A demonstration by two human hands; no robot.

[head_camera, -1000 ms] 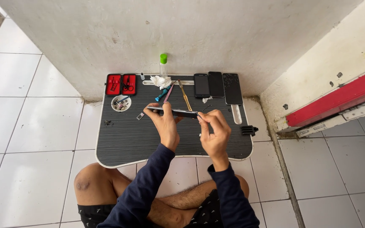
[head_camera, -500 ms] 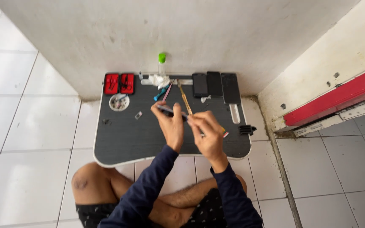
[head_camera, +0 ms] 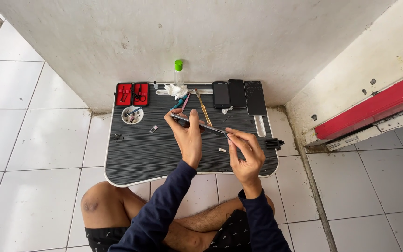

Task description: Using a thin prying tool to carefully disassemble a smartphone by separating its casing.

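Left hand (head_camera: 188,135) grips a thin dark phone (head_camera: 198,125) edge-up above the lap table (head_camera: 131,163) | right hand (head_camera: 244,151) pinches closed at its right end, tool not discernible | small loose parts (head_camera: 154,129) already on table; phone unseparated.

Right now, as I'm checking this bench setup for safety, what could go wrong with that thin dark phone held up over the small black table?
1. The thin dark phone is raised off the small black ribbed table, gripped by the left hand alone; it might slip and drop.
2. The right hand works at its edge, perhaps with a fine tool; a slip could scratch it.
3. The tiny white part lies loose nearby and could get knocked off.
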